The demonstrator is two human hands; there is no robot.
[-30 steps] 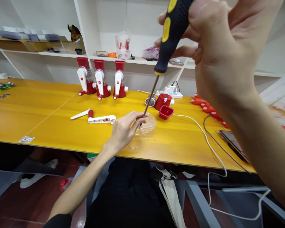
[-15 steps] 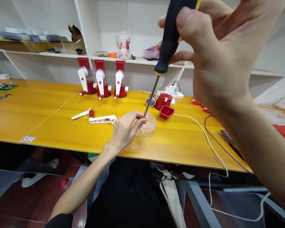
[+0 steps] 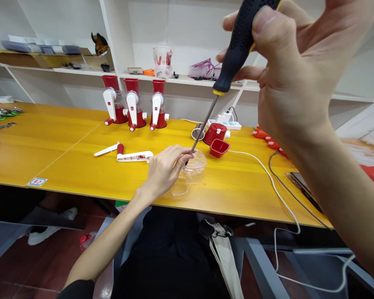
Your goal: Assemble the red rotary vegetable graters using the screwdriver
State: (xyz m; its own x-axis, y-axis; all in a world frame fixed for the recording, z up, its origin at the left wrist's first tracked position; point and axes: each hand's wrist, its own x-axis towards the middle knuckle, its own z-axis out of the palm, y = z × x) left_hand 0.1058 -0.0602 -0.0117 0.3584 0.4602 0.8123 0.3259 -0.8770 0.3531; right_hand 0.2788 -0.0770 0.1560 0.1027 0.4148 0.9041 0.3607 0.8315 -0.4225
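My right hand (image 3: 294, 62), large in the upper right, grips the black and yellow handle of a screwdriver (image 3: 238, 54). The metal shaft slants down and left to a clear plastic housing (image 3: 195, 162) on the table. At its lower end, the thumb and fingers of my left hand (image 3: 166, 166) pinch round the shaft, beside the housing's rim. The very tip of the screwdriver is hard to make out there. Left of that hand lie a white crank handle (image 3: 134, 157) with a red knob and a flat white strip (image 3: 106, 149).
Three assembled red-and-white rotary graters (image 3: 132, 104) stand at the back. Behind the housing are a red base (image 3: 214, 133), a red hopper (image 3: 219, 148) and a metal grater drum (image 3: 198, 131). White and grey cables run over the right side past a phone (image 3: 303, 187).
My right hand and the screwdriver handle have shifted slightly right and up, tilting the shaft more. My left hand stays almost where it was at the clear housing.
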